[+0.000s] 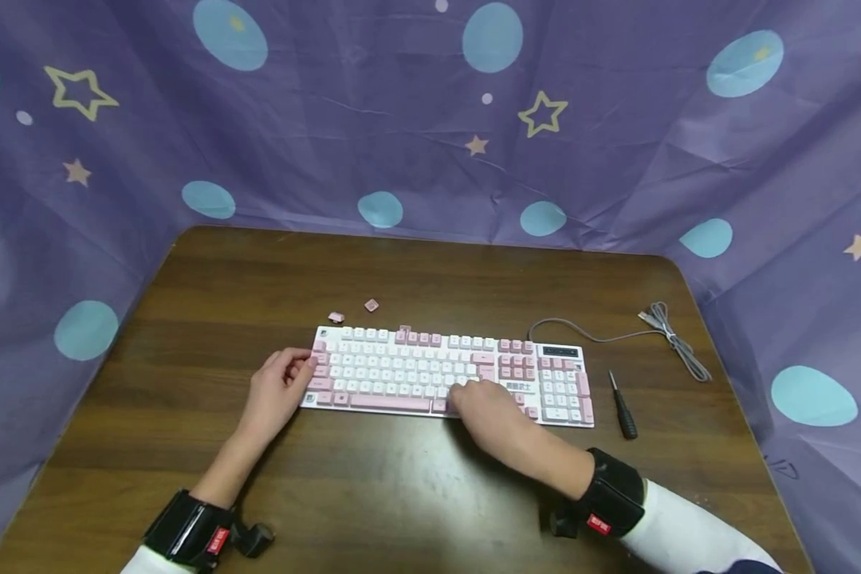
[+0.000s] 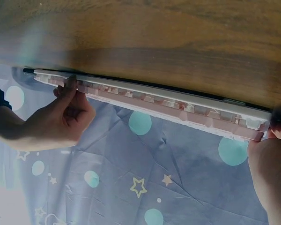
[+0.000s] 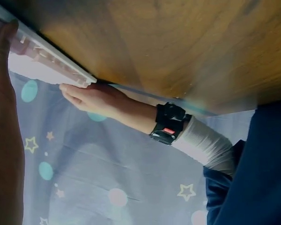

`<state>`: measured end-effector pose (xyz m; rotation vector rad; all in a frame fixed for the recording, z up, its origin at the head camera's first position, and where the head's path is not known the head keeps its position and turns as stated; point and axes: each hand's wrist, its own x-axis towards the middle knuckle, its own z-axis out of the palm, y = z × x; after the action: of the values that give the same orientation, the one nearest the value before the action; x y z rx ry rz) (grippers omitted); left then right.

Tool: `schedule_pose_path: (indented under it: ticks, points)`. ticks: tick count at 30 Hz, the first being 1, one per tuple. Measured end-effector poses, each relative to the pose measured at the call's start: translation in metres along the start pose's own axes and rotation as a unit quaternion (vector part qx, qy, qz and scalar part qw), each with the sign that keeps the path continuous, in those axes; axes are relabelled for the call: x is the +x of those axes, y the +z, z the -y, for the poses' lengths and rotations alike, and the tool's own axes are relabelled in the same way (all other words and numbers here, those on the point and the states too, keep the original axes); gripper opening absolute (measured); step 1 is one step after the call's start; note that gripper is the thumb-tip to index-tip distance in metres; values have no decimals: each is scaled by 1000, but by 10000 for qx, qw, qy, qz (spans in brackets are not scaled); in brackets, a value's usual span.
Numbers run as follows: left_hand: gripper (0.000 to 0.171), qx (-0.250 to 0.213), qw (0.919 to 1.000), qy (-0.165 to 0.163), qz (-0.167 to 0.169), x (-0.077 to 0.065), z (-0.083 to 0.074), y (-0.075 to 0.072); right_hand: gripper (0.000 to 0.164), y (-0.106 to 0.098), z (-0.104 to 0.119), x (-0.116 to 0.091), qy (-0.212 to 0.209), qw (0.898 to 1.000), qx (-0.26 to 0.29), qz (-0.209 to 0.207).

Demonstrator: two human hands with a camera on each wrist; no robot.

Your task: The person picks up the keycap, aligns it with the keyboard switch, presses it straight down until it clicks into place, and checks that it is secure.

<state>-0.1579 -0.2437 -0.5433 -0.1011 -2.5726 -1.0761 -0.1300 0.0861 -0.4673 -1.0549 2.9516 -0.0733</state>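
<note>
A pink and white keyboard point(image 1: 402, 375) lies on the wooden table. At its left end my left hand point(image 1: 278, 391) grips the side edge, thumb and fingertips on the pink keys there. My right hand point(image 1: 491, 418) is over the lower keys, right of the long pink space bar point(image 1: 390, 402). In the left wrist view the right hand point(image 2: 63, 117) has curled fingers, with its thumb against the keyboard's front edge point(image 2: 178, 98). I cannot tell whether it pinches a single keycap. One pink keycap point(image 1: 405, 328) sticks up along the top row.
Two loose pink keycaps, one left point(image 1: 336, 317) and one right point(image 1: 371, 304), lie behind the keyboard. A grey USB cable point(image 1: 678, 343) is bundled at the right. A black-handled screwdriver point(image 1: 624, 410) lies beside the keyboard's right end. Purple patterned cloth point(image 1: 430, 143) hangs behind the table.
</note>
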Motion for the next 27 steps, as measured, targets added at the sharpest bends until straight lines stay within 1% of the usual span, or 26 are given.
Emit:
schedule_pose_path:
  ticks: [3,5,7,10,12,14,17,19,21,23,26,27]
  points:
    - [17,22,10000,5,1,1,0,-1,14,-1,-1,0,-126,9999,-63,-4]
    - [18,52,10000,1,28,1,0,-2,12,-4,-4,2,-219,9997,55,54]
    - [18,82,10000,-17,30,0,1,-3,15,-9,-8,7,-243,9985,475,117]
    - [17,100,9999,-72,36,0,1,-3,22,-18,-15,19,-289,9934,1101,138]
    - [17,85,9999,-94,42,-1,1,-2,22,-22,-19,31,-337,9900,1364,143]
    - [16,67,9999,-126,53,-2,1,0,18,-26,-23,45,-323,9893,1420,109]
    - [16,58,9999,-128,75,-2,1,2,16,-30,-28,70,-124,9873,1582,80]
    - [16,49,9999,-118,86,-3,1,4,16,-30,-33,86,122,9848,1730,102]
    - [16,41,9999,-64,99,-4,1,5,18,-29,-37,100,347,9825,1814,220]
    - [15,19,10000,-27,88,-4,1,5,19,-25,-39,113,585,9806,1821,436]
    - [14,-2,10000,-16,28,-5,1,3,17,-19,-37,132,783,9793,1737,688]
    - [13,-10,10000,-28,4,-4,1,3,19,-17,-36,137,851,9788,1698,766]
